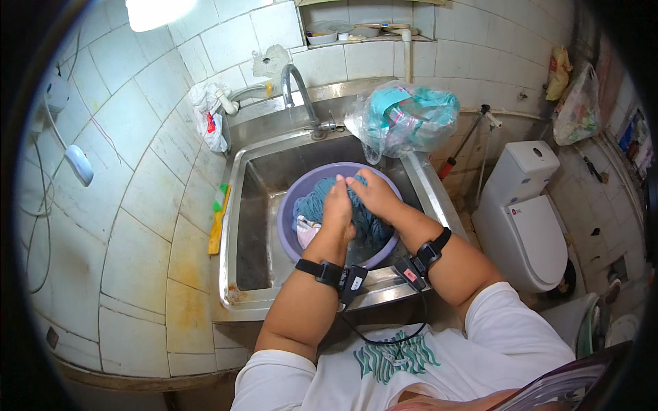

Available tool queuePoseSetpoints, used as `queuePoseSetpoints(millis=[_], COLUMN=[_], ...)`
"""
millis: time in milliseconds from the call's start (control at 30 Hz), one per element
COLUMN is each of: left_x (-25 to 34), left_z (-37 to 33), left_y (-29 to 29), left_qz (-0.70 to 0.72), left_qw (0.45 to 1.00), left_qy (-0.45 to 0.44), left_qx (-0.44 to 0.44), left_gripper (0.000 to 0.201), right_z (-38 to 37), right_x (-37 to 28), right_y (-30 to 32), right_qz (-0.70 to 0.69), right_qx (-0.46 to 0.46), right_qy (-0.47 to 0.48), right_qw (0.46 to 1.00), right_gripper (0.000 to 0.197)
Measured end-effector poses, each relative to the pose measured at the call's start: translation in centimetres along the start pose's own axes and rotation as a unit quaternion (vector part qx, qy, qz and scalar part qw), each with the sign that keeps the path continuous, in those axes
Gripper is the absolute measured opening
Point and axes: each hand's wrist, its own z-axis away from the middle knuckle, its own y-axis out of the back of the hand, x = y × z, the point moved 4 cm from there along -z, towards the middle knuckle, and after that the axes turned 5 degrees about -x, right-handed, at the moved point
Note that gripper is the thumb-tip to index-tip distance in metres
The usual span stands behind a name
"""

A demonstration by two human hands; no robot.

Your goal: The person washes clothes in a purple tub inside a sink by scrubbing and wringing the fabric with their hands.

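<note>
Scrub step judged in hand: blue cloth is gripped by left hand and right hand, fingers closed on it, over purple basin. Next, firm rubbing is called for.

free: sink left of basin | blocked: faucet, bag

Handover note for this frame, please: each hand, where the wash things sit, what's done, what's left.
Left hand and right hand: both closed on the teal cloth, pressed together over it.
Cloth lies in the purple basin, which sits in the steel sink. Tap is above the basin; whether it runs is unclear.
Done: cloth is in the basin and in hand.
Left: probably the rest of the scrubbing, rinsing, wringing.
</note>
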Motion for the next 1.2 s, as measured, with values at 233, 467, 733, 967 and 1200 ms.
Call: queuePoseSetpoints(millis=[233, 467, 733, 967, 1200], left_x=[0.0, -1.0, 0.5, 0.5, -0.7], left_z=[1.8, 0.7, 1.5, 2.5, 0.6], left_y=[-1.5, -2.5, -0.6, -2.7, -1.0], left_qz=[0.199, 0.073, 0.268, 0.016, 0.022], left_qw=[0.974, 0.992, 0.955, 0.998, 0.994], left_qy=[0.093, 0.079, 0.102, 0.032, 0.078], left_qx=[-0.051, -0.059, -0.072, -0.059, -0.079], left_gripper=[0.045, 0.047, 0.051, 0.051, 0.068], right_z=[1.7, 0.1, 2.4, 0.2, 0.9], right_x=[-5.9, 0.4, -6.5, 0.2, -2.6], right_y=[-0.2, 1.6, -0.6, 2.1, 2.0], right_qz=[0.102, 0.085, 0.072, -0.050, -0.287], right_qx=[0.004, 0.089, -0.026, 0.067, 0.093], right_qy=[-0.041, -0.034, 0.065, -0.128, -0.081], right_qw=[0.994, 0.992, 0.995, 0.988, 0.950], right_gripper=[0.038, 0.036, 0.039, 0.043, 0.035])
